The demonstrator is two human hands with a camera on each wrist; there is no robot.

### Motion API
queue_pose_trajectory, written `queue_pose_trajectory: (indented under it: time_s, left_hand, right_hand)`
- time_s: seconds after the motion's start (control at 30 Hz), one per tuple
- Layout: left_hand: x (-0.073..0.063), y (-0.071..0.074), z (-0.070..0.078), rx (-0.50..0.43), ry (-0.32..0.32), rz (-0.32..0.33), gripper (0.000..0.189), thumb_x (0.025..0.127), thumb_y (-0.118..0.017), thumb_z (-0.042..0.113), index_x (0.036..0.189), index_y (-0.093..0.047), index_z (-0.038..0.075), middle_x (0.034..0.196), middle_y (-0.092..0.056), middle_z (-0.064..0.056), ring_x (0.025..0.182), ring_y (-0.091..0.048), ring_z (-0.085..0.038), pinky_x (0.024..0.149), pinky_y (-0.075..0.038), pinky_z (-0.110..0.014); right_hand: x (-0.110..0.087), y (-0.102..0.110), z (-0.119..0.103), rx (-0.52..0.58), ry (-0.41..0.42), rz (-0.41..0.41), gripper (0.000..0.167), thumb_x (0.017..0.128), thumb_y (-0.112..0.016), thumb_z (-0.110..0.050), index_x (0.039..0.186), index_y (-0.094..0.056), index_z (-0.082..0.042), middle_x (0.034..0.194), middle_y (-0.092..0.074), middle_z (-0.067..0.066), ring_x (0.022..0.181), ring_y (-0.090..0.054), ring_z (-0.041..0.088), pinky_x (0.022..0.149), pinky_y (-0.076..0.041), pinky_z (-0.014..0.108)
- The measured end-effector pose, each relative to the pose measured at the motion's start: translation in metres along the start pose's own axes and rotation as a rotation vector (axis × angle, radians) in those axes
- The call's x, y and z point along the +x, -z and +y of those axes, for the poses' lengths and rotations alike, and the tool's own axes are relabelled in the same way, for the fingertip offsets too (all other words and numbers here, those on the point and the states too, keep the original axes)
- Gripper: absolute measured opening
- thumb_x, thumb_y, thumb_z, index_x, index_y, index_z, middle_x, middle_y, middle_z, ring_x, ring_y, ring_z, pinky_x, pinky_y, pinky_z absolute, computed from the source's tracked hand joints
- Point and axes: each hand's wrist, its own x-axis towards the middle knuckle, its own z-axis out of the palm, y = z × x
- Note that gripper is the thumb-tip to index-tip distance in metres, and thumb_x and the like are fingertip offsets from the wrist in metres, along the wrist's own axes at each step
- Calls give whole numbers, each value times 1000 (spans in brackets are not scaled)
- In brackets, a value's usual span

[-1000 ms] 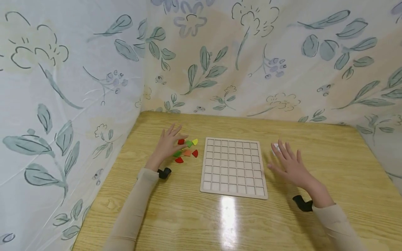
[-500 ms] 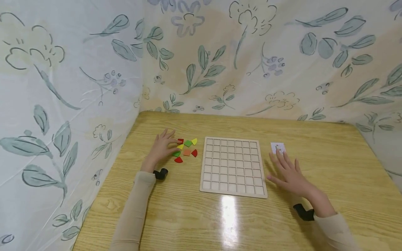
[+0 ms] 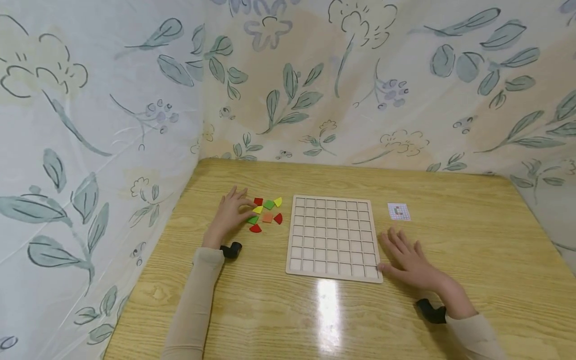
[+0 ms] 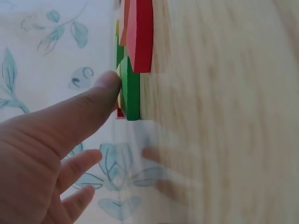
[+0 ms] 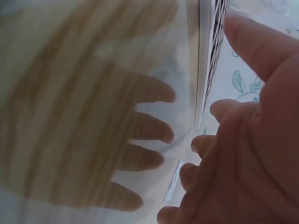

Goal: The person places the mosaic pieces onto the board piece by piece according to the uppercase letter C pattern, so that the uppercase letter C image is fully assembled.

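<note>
At the left of the wooden table, my left hand (image 3: 229, 214) pinches a yellow quarter-circle piece (image 3: 258, 209) between thumb and index finger, its other fingers extended. In the left wrist view the thumb (image 4: 100, 91) reaches its edge behind a green piece (image 4: 132, 93); the index finger is mostly hidden. Around it lie a red square (image 3: 258, 201), a green square (image 3: 268, 204) and an orange square (image 3: 267, 217). My right hand (image 3: 411, 262) is spread palm down, empty, its thumb at the right edge of the pale wooden grid board (image 3: 334, 276).
A small printed card (image 3: 399, 211) with a coloured pattern on a grid lies right of the board. More red quarter-circles (image 3: 278, 218) and another yellow one (image 3: 278, 201) lie near the left hand. Floral cloth (image 3: 315, 90) hangs behind and left of the table (image 3: 252, 300).
The left hand has come back and left a little, its thumb and index finger closing at the yellow piece. The right hand has moved down toward the board's lower right, uncovering the card.
</note>
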Motion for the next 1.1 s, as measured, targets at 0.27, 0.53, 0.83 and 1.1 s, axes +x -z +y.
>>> queue_pose_trajectory:
  time_s: [0.27,0.53,0.83,1.1]
  left_hand:
    - [2,-1,2,-28,28,3,26,82,-69,35,101,-71,16,146,-36,-15,141,-10,-37,107,-7,-66]
    - [6,-3,4,-14,45,-34,30,82,-68,38,103,-70,15,147,-34,-15,141,-8,-37,107,-8,-66]
    - [11,0,11,11,68,-64,34,79,-71,40,102,-71,14,147,-34,-15,141,-8,-39,107,-9,-66]
    - [14,4,14,25,76,-88,36,76,-74,39,102,-71,14,146,-35,-16,140,-10,-40,106,-10,-66]
  right_hand:
    - [2,-4,0,39,-10,-23,77,91,-56,-36,150,-14,-11,152,0,26,138,7,47,101,12,69]
    - [4,0,-5,34,-16,-66,80,89,-59,-38,149,-13,-10,151,2,28,137,7,48,99,11,71]
    - [6,3,-6,36,-22,-81,81,89,-59,-37,149,-14,-8,151,2,29,137,5,49,98,10,73]
    - [7,1,-4,51,-18,-83,81,89,-59,-38,149,-13,-10,152,3,27,138,7,47,97,10,73]
